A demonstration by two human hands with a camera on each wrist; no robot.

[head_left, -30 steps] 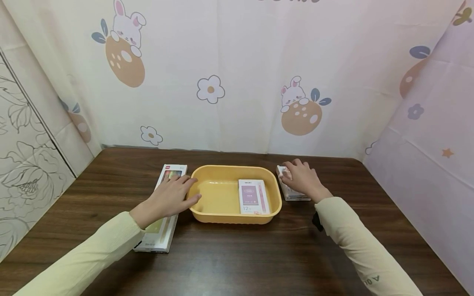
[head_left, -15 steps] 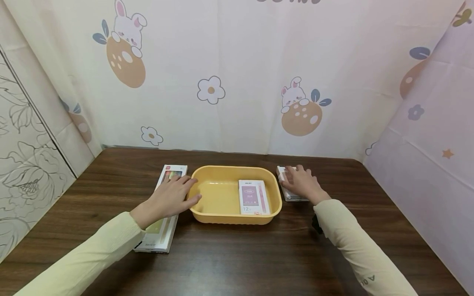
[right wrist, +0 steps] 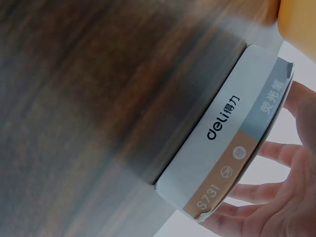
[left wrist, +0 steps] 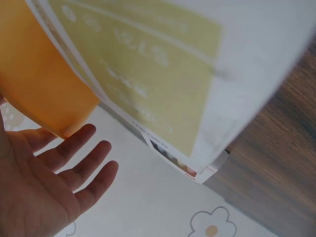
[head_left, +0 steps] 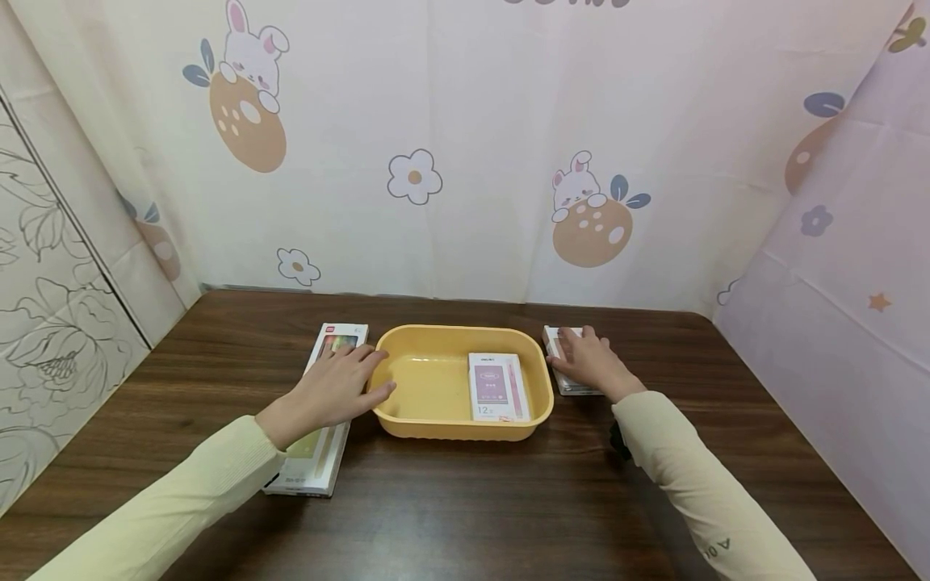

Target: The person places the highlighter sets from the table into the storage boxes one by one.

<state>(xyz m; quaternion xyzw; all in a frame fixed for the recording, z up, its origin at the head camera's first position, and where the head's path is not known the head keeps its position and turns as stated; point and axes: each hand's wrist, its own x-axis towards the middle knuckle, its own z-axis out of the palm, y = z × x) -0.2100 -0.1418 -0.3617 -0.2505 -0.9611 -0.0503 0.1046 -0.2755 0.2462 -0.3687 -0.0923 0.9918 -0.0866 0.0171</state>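
In the head view, my left hand (head_left: 324, 394) lies over the left rim of a yellow tray (head_left: 421, 430), its fingers loosely spread. Below that hand is a long white box (head_left: 320, 464) with a green label and a window showing coloured tips. My right hand (head_left: 592, 361) is over a white box of highlighters (head_left: 577, 387) to the tray's right. In the right wrist view, the highlighter box (right wrist: 232, 128) shows its printed end, and the fingertips are partly hidden behind it. A white box with a purple label (head_left: 496, 387) lies inside the tray's right half.
Everything stands on a dark wooden table (head_left: 465, 508). A pale curtain (head_left: 479, 242) printed with rabbits and flowers hangs behind the table's far edge, with more fabric at both sides.
My right hand has shifted slightly left and down over the highlighter box, with its thumb closer to the tray's rim. The left hand, tray and boxes look unmoved.
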